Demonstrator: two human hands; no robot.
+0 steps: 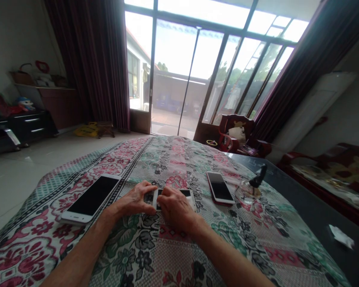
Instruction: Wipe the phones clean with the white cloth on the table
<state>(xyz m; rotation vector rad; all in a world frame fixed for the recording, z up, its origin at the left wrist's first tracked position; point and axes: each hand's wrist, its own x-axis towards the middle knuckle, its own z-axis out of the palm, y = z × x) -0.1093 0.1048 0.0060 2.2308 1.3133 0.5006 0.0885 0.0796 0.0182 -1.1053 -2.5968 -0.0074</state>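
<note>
A white smartphone (185, 193) with a dark screen lies sideways on the patterned cloth, partly covered by my hands. My left hand (137, 199) grips its left end, with thumb and forefinger set apart at the two corners. Over the screen, my right hand (176, 208) is closed, its fingers bunched and pressed down. Whatever those fingers pinch is hidden; a small pale patch shows beside them at the phone's right end. To the left lies a larger white smartphone (92, 198), screen up. Another smartphone (220, 187), with a white front and reddish edge, rests to the right.
A floral cloth (179, 163) covers the table. At its right stands a clear glass vessel (247, 193) with a black top. Crumpled white paper (341, 236) lies on the dark surface (305, 215) at right. Wooden chairs (237, 133) and glass doors stand beyond.
</note>
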